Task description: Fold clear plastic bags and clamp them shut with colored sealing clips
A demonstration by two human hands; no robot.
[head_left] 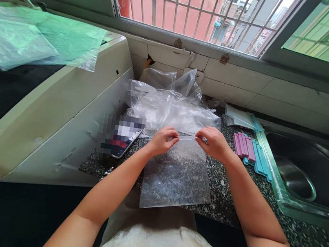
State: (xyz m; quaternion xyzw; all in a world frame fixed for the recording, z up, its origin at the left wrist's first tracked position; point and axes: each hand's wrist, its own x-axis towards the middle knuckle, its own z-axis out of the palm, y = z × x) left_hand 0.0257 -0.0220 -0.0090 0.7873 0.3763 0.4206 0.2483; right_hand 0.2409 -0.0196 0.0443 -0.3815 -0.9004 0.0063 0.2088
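Observation:
A clear plastic bag (176, 179) lies flat on the speckled counter (224, 198), its near edge hanging over the counter's front. My left hand (163, 140) pinches the bag's top edge at the left. My right hand (214, 142) pinches the same edge at the right. A thin clear strip of the bag's mouth is stretched between the two hands. Behind the hands sits a heap of crumpled clear plastic bags (169, 108).
Pink and teal clip sticks (250, 150) lie in a row right of my right hand, beside a steel sink (295, 180). A phone (122, 135) lies left of the bag, against a white appliance (60, 116). A barred window runs along the back.

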